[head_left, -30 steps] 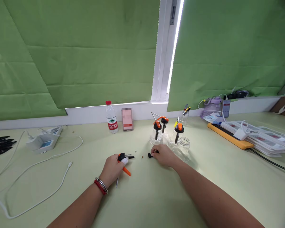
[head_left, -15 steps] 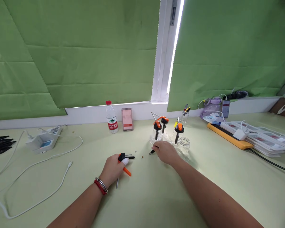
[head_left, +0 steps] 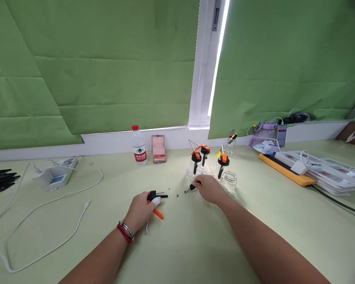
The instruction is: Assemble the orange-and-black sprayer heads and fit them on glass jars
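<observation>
My left hand (head_left: 142, 208) rests on the table, its fingers closed round a black-and-orange pump head (head_left: 152, 195) with an orange lever; a metal tube sticks out below the hand. A white wrap covers one fingertip. My right hand (head_left: 210, 188) pinches a short black piece (head_left: 193, 187) with a coil spring (head_left: 187, 190) showing at its end, low over the table. Between the hands lie a tiny brass-coloured part (head_left: 178, 195) and a tiny shiny bit (head_left: 169, 188). An open glass jar (head_left: 230, 178) stands just beyond my right wrist.
Glass jars hold similar black-and-orange heads (head_left: 223, 159) behind my right hand. A water bottle (head_left: 139, 146) and a pink box (head_left: 158, 149) stand by the wall. At right are an orange power strip (head_left: 284, 169) and stacked white sheets (head_left: 328, 173); a white cable (head_left: 73, 233) crosses the left.
My right hand has shifted slightly right and turned the black piece, and more of the coil spring now shows. My left hand has stayed put with its pump head.
</observation>
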Available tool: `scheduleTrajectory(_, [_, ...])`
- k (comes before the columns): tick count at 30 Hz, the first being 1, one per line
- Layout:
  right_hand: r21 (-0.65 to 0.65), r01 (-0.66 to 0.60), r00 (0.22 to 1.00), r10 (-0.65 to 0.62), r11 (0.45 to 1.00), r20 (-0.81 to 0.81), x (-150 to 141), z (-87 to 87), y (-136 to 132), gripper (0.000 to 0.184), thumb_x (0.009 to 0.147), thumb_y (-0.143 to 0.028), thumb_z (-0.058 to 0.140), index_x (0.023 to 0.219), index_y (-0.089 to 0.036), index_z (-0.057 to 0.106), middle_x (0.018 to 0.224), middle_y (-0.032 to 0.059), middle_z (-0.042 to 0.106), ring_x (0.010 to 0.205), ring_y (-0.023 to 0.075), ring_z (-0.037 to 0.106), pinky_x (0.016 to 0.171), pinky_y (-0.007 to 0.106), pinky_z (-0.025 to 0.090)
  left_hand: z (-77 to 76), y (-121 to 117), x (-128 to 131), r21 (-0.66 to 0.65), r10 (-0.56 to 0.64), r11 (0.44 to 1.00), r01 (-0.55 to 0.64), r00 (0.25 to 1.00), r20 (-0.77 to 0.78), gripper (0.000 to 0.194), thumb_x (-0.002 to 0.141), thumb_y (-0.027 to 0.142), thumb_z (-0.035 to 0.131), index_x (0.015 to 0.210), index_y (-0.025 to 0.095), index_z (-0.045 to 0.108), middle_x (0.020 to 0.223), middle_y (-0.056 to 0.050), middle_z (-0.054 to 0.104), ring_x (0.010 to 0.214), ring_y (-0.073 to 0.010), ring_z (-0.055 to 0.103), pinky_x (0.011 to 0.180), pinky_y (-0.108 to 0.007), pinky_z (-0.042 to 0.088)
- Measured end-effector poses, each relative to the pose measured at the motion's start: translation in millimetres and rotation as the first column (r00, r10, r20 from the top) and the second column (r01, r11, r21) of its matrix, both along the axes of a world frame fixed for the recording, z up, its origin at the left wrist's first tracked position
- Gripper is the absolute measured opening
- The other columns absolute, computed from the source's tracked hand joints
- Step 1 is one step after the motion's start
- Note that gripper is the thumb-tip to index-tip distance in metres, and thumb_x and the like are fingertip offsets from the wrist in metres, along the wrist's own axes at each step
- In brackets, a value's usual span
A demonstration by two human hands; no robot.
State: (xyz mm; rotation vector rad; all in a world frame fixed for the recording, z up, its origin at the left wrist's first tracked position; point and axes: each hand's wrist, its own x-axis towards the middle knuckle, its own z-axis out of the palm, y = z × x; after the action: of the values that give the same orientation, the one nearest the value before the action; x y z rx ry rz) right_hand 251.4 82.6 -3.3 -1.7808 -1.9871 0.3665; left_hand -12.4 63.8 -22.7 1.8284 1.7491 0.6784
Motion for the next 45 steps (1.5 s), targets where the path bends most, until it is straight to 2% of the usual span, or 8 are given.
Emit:
scheduleTrajectory(14, [0.025, 0.107, 0.990, -0.104, 0.994, -0.098, 0.9, -3.7, 5.0, 0.021, 0.086, -0.021, 0.042, 0.080, -0.016, 0.062, 0.080, 0.0074, 0.063, 0.073, 0.0171, 0.055, 0.061, 0.026, 0.036, 0.9, -0.8, 0.1, -0.017, -0.003, 1.000, 0.004, 1.000, 0.017, 0.035, 0.073, 0.053, 0.051, 0.074, 0.018, 0.057, 0.066, -0.001, 0.056, 0.063, -0.0193, 0.054, 0.057, -0.027, 0.039])
scheduleTrajectory(20, [-0.038, -0.036, 0.989, 0.030, 0.999, -0.142, -6.5, -18.6, 2.6, 0.010, 0.077, -0.028, 0.061, 0.080, -0.021, 0.067, 0.079, 0.0008, 0.065, 0.071, 0.0145, 0.057, 0.060, 0.023, 0.040, 0.8, -1.6, -0.3, -0.008, -0.007, 1.000, 0.007, 1.000, 0.020, 0.035, 0.073, 0.053, 0.052, 0.074, 0.018, 0.057, 0.067, -0.002, 0.058, 0.064, -0.0196, 0.054, 0.057, -0.027, 0.039])
scheduleTrajectory(28, [0.081, -0.099, 0.994, 0.102, 0.992, -0.039, -10.9, -28.8, 10.5, 0.018, 0.069, -0.022, 0.072, 0.085, -0.018, 0.069, 0.108, 0.0064, 0.060, 0.104, 0.0230, 0.049, 0.089, 0.033, 0.036, -0.9, -0.8, -0.5, -0.003, -0.008, 1.000, 0.009, 1.000, 0.016, 0.034, 0.073, 0.051, 0.052, 0.075, 0.018, 0.058, 0.065, -0.001, 0.056, 0.064, -0.0198, 0.054, 0.057, -0.027, 0.038])
scheduleTrajectory(30, [0.103, -0.153, 0.988, 0.156, 0.983, -0.018, -12.8, -30.4, 11.1, 0.022, 0.070, -0.020, 0.071, 0.092, -0.019, 0.068, 0.113, 0.0059, 0.060, 0.108, 0.0230, 0.048, 0.093, 0.034, 0.034, -0.9, -0.6, -0.8, -0.005, -0.010, 1.000, 0.010, 1.000, 0.016, 0.034, 0.073, 0.051, 0.052, 0.075, 0.018, 0.058, 0.066, -0.001, 0.057, 0.065, -0.0196, 0.054, 0.056, -0.027, 0.038])
scheduleTrajectory(33, [0.103, -0.221, 0.975, 0.221, 0.970, 0.004, -15.3, -35.7, 12.9, 0.019, 0.076, -0.016, 0.065, 0.094, -0.019, 0.068, 0.103, 0.0048, 0.065, 0.102, 0.0211, 0.053, 0.092, 0.033, 0.035, -0.6, -0.2, -1.7, -0.011, -0.007, 1.000, 0.007, 1.000, 0.013, 0.033, 0.073, 0.051, 0.052, 0.075, 0.018, 0.058, 0.066, -0.001, 0.057, 0.064, -0.0192, 0.055, 0.056, -0.026, 0.038])
scheduleTrajectory(39, [0.102, -0.239, 0.971, 0.238, 0.966, 0.025, -14.1, -41.8, 16.1, 0.019, 0.079, -0.012, 0.058, 0.095, -0.017, 0.067, 0.097, 0.0052, 0.068, 0.095, 0.0210, 0.056, 0.088, 0.032, 0.038, -0.8, 0.8, -4.6, -0.018, 0.001, 1.000, -0.001, 1.000, -0.013, 0.034, 0.072, 0.051, 0.051, 0.077, 0.017, 0.059, 0.068, -0.003, 0.059, 0.063, -0.0197, 0.054, 0.055, -0.027, 0.038])
scheduleTrajectory(42, [0.106, -0.255, 0.967, 0.252, 0.961, 0.034, -18.5, -36.4, 10.3, 0.025, 0.079, -0.015, 0.059, 0.103, -0.017, 0.065, 0.106, 0.0067, 0.067, 0.102, 0.0222, 0.054, 0.091, 0.034, 0.036, -0.5, 1.3, -4.8, -0.018, -0.004, 1.000, 0.003, 1.000, -0.024, 0.032, 0.073, 0.048, 0.052, 0.080, 0.017, 0.059, 0.071, -0.004, 0.061, 0.066, -0.0202, 0.056, 0.057, -0.027, 0.039])
scheduleTrajectory(45, [0.124, -0.340, 0.940, 0.334, 0.932, 0.066, -31.1, -31.0, 0.2, 0.037, 0.085, -0.020, 0.052, 0.122, -0.019, 0.055, 0.124, 0.0067, 0.059, 0.119, 0.0231, 0.044, 0.101, 0.037, 0.028, 0.2, 1.6, -4.4, -0.011, -0.006, 1.000, 0.005, 0.999, -0.032, 0.025, 0.073, 0.041, 0.053, 0.082, 0.018, 0.060, 0.077, -0.004, 0.064, 0.069, -0.0201, 0.058, 0.059, -0.027, 0.040])
